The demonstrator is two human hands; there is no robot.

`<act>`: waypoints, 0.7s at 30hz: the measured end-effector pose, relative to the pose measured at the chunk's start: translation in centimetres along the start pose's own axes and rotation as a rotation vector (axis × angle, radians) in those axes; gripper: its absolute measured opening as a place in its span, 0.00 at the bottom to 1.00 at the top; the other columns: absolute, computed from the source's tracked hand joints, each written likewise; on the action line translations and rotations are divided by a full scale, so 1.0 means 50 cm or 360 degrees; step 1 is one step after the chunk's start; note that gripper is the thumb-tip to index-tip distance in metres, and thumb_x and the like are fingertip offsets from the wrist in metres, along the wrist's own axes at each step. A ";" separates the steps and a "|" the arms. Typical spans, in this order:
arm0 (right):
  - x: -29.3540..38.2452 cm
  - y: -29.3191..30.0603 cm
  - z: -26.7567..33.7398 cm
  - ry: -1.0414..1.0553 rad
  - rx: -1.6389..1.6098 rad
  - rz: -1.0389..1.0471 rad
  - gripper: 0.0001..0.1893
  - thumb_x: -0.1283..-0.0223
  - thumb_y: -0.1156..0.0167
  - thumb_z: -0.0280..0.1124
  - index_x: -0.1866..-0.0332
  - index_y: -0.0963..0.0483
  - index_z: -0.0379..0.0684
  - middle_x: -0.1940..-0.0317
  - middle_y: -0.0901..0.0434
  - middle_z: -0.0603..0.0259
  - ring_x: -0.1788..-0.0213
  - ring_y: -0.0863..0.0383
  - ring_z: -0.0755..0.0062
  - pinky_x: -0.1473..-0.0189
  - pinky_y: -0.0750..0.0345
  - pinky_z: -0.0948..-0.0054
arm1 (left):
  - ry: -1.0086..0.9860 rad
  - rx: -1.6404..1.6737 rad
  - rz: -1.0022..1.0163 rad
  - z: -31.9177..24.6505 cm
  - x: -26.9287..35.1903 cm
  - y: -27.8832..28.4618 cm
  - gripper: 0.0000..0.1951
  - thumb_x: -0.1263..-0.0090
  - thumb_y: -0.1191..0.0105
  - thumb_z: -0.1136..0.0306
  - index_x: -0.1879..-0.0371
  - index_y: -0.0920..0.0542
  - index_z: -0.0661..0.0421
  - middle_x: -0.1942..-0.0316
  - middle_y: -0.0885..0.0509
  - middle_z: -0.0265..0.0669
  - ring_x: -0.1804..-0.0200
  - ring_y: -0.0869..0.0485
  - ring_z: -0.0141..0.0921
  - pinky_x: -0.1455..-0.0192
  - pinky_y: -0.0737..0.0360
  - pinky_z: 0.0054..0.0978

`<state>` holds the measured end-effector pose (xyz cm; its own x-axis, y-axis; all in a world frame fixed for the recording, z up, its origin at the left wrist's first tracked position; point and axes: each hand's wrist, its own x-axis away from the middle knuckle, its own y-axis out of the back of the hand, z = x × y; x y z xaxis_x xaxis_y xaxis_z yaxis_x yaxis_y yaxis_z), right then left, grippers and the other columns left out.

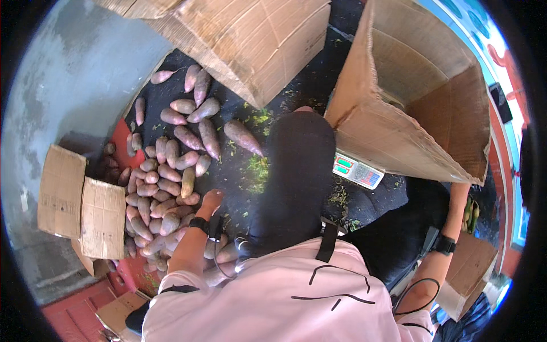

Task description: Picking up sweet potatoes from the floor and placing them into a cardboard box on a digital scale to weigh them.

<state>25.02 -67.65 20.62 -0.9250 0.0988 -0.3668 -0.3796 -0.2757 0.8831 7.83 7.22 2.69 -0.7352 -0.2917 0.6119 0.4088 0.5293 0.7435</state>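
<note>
My left hand is beside the right edge of a heap of purple-skinned sweet potatoes. It looks curled, but its fingers are too small and turned to show whether anything is in them. My right hand is out of view behind the near corner of a tall open cardboard box; just the forearm shows below that edge. A digital scale with lit green displays sticks out from under the box. Several larger sweet potatoes lie apart on the dark ground cloth.
Another big cardboard box stands ahead. A box with raised flaps is left of the heap, by a grey wall. At right rear sits a smaller carton. Green plant scraps lie beside my bent knee.
</note>
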 end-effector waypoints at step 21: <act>-0.005 0.039 -0.097 -0.0322 -0.0040 0.0398 0.13 0.43 0.53 0.29 0.57 0.26 0.34 0.57 0.23 0.54 0.51 0.27 0.63 0.48 0.33 0.68 | 0.1135 -0.0110 -0.0386 0.115 0.144 0.072 0.35 0.50 0.43 0.56 0.40 0.40 0.46 0.37 0.46 0.41 0.37 0.44 0.42 0.40 0.40 0.46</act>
<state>24.58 -72.83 21.01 -0.9745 0.2127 -0.0713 -0.1420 -0.3389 0.9301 0.90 11.62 8.24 -0.2903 -0.8509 0.4378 0.3301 0.3403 0.8804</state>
